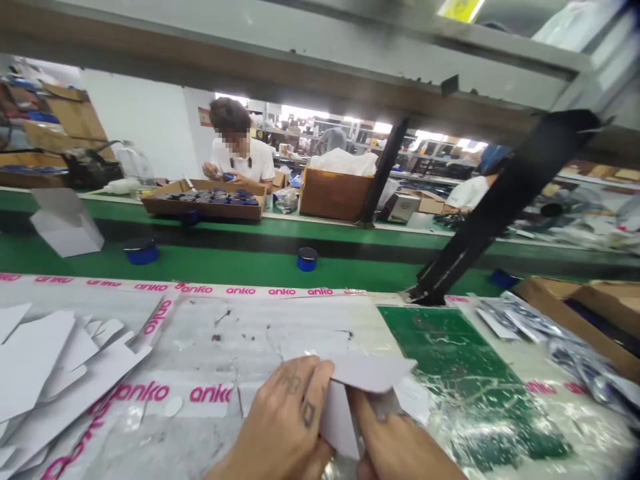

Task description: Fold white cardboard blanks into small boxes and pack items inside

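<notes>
- The left hand (285, 420) and right hand (400, 443) meet at the bottom edge of the view. Both are closed on 1 white card blank (373, 372): the left fingers curl over its near panel and the right hand grips it from the lower side.
- The blank is held just above the plastic-covered worktable (250, 333), with 1 flap raised and bent. It looks partly creased and not yet a closed box, so the folding seems to be at an early stage.
- To the left, a pile of flat blanks (45, 373) lies unfolded, which suggests plenty is left to do.
- To the right lies a green cutting mat (450, 367), with plastic packets (530, 327) beyond it beside a cardboard box (590, 300).
- Farther off, the green conveyor (225, 263) carries blue tins (141, 252) and 1 made-up white box (65, 223).
- Across the conveyor, a co-worker (240, 160) sits behind a tray of tins (205, 199).
</notes>
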A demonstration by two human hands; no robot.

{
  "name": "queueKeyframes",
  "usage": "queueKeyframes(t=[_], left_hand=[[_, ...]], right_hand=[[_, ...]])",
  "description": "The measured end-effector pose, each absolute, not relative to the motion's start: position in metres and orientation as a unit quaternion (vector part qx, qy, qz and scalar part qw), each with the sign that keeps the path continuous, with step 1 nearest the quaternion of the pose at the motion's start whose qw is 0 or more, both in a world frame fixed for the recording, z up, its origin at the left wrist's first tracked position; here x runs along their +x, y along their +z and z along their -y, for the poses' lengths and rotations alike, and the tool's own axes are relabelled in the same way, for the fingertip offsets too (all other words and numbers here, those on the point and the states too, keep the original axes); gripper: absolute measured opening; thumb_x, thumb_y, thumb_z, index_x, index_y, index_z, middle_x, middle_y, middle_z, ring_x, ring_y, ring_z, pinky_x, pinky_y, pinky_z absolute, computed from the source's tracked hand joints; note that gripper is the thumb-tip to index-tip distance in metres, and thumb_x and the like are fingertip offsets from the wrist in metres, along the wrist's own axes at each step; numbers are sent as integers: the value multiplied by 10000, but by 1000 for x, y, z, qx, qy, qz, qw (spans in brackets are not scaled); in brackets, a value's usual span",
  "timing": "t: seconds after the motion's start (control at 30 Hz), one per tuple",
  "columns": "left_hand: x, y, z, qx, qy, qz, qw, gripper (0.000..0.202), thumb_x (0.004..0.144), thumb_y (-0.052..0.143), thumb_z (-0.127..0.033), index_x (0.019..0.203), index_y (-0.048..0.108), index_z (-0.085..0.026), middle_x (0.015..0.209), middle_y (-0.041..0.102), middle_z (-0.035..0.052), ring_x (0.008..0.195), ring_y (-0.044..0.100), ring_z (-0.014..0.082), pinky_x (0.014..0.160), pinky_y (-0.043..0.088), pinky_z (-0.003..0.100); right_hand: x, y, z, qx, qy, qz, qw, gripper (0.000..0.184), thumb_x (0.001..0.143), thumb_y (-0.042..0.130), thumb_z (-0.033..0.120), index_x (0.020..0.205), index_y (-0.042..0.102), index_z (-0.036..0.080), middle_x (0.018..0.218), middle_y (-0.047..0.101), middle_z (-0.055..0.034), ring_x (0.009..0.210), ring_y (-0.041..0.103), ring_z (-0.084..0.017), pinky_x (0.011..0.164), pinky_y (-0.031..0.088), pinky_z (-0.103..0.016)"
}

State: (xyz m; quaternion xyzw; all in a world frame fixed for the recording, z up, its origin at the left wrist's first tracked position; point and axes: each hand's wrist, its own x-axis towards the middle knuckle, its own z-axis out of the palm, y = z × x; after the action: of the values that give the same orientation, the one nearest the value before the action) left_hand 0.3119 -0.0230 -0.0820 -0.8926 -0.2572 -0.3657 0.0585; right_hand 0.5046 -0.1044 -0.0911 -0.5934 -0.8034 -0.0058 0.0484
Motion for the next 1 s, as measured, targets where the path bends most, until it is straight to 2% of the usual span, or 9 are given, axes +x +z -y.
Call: queueKeyframes(t=[0.13,0.33,0.43,0.53,0.6,0.7,0.83,0.93,1.0], left_hand=[[309,-90,28,-908,-337,218,121,510,833,526,-145,1336,492,-71,1184,781,234,1077,786,357,862,684,418],[307,-91,29,-917,-317,192,150,522,842,493,-78,1363,480,-41,1238,750,288,1115,775,367,863,672,408],[306,-93,25,-919,-314,198,131,544,832,506,-113,1372,460,-65,1211,766,266,1079,790,361,836,681,409],[304,-91,16,-903,-300,305,47,564,877,553,-268,1392,406,-92,1006,824,192,811,831,331,650,689,387],[302,-86,8,-868,-283,407,-21,609,907,596,-384,1411,376,-123,972,832,167,705,818,323,580,670,394],[300,-77,2,-830,-276,474,-103,645,907,627,-462,1424,369,-174,1071,826,167,796,822,341,625,666,425],[304,-75,11,-831,-304,446,-139,650,873,640,-363,1436,361,-195,1084,820,142,904,815,341,721,668,451],[310,-79,19,-868,-298,373,-135,701,804,657,-293,1434,371,-184,1156,803,182,961,810,360,767,675,479],[312,-79,21,-876,-285,359,-153,719,767,664,-284,1425,401,-159,1187,792,206,1009,800,377,821,672,502]], right_hand=[[498,-106,101,-625,31,774,98,600,594,655,120,1182,773,142,962,821,-175,747,797,-382,575,651,-364],[484,-99,107,-645,55,746,156,713,804,614,117,1501,555,255,1378,701,-136,1154,732,-367,871,654,-414],[491,-83,119,-638,66,753,149,717,719,666,110,1422,630,246,1047,825,-128,813,810,-362,669,676,-407],[519,-60,137,-594,114,760,236,705,732,673,109,1415,616,273,610,747,63,349,620,-153,433,549,-209],[547,-48,140,-609,52,718,334,516,930,590,145,1427,592,286,746,771,56,526,698,-121,587,596,-198],[583,-49,125,-663,-53,702,255,478,842,779,238,1304,695,149,1180,782,-141,1009,769,-338,830,663,-488],[600,-66,107,-662,-22,717,216,259,889,692,247,1118,790,177,1079,805,-133,936,776,-351,770,668,-549],[598,-68,111,-650,-30,717,248,304,979,541,319,1089,815,250,1204,770,-137,1093,733,-366,888,619,-603],[597,-64,115,-656,44,700,279,306,998,532,373,1024,826,292,1208,766,-109,1120,722,-336,940,603,-539]])
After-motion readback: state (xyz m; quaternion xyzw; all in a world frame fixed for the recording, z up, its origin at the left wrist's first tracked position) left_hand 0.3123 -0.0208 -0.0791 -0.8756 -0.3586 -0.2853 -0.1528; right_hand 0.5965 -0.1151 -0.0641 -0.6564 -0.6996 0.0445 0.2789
